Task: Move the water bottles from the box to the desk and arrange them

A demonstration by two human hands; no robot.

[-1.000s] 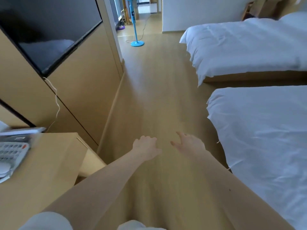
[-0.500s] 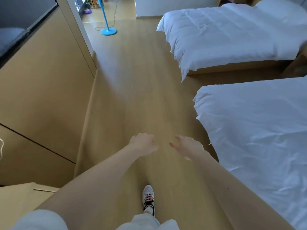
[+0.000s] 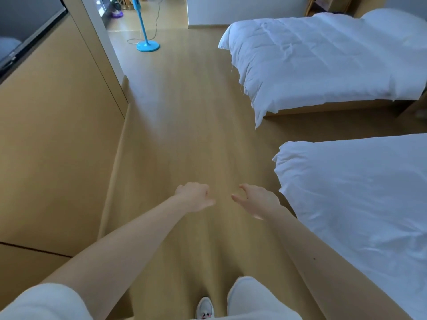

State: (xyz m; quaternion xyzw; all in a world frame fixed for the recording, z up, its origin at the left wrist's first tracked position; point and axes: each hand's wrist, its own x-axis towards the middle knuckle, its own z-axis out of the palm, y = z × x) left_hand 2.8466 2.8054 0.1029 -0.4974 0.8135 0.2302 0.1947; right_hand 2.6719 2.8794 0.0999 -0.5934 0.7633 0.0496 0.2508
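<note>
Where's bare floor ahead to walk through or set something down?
The floor strip between the wall panelling, left, and the near bed and far bed, right, lies bare up to the fan base. The gap between the beds is bare too. Tightest by the fan base, where its cord trails.

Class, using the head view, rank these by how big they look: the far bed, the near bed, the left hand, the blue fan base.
Largest: near bed and far bed, alike and both cut by the frame, so unranked.
Then left hand, enlarged by nearness.
Smallest: blue fan base.
</note>
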